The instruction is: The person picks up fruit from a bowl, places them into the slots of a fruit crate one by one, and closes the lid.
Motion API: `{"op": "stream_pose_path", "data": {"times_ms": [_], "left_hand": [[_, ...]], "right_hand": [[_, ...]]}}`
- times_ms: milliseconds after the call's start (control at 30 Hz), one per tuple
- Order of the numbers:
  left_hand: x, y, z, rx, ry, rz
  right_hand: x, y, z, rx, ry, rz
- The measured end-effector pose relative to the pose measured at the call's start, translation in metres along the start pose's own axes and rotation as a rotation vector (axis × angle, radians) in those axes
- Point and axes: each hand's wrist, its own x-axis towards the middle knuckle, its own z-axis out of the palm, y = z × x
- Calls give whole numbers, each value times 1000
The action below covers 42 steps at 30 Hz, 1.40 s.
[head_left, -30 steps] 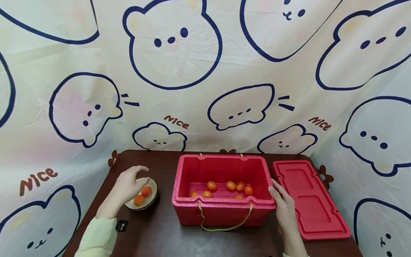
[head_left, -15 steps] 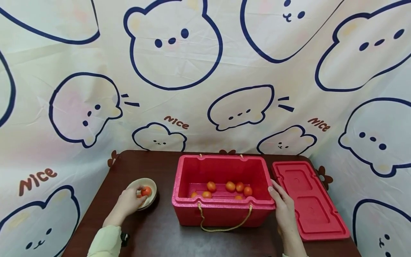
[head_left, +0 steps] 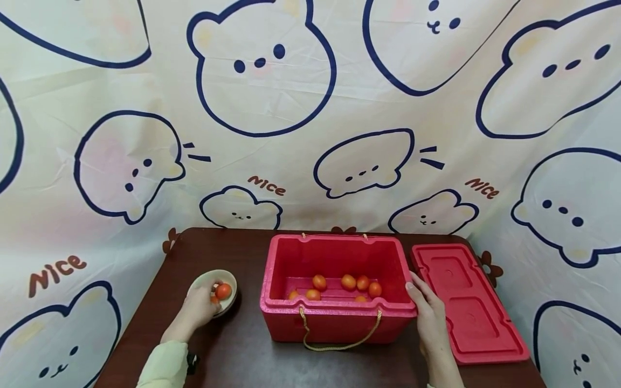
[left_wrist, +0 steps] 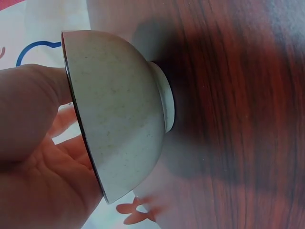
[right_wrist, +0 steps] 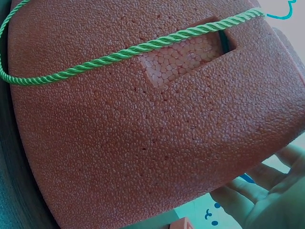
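My left hand (head_left: 196, 307) reaches into a small pale bowl (left_wrist: 114, 109), its fingers curled at a small orange-red tomato (head_left: 214, 299) that they partly cover. A second tomato (head_left: 223, 291) lies beside the fingertips in the bowl. In the left wrist view the bowl's side hides the fingertips. At the right end of a red foam box (head_left: 335, 323), my right hand (head_left: 432, 315) holds the edge, thumb over the rim and fingers along the outer wall. Several more tomatoes (head_left: 348, 282) lie on the box's floor.
A red lid (head_left: 468, 302) lies flat to the right of the box. A twisted cord handle (head_left: 342, 347) hangs over the box's front. Bowl, box and lid stand on a dark brown table (head_left: 252, 366), with a patterned cloth (head_left: 262, 97) behind it.
My left hand has come down from above the bowl into it, and its fingers have closed in on a tomato. The other tomato has shifted slightly. My right hand stays at the box's edge.
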Motion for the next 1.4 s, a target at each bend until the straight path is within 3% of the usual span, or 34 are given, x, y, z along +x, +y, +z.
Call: {"op": "stream_pose_path", "data": {"times_ms": [200,667,1133,1400], "left_hand": [[-1,1,2,3,14,-2],[1,5,-5,32,-84,-79],[1,6,-13,77,-36,1],[2,15,-25,49,-53,-26]], "right_hand": [[0,-1,0,-1,4,1],[-1,3,0,-2,3,-2],[-1,3,-1,6,-2,0],[-1,0,1,-9,2,0]]}}
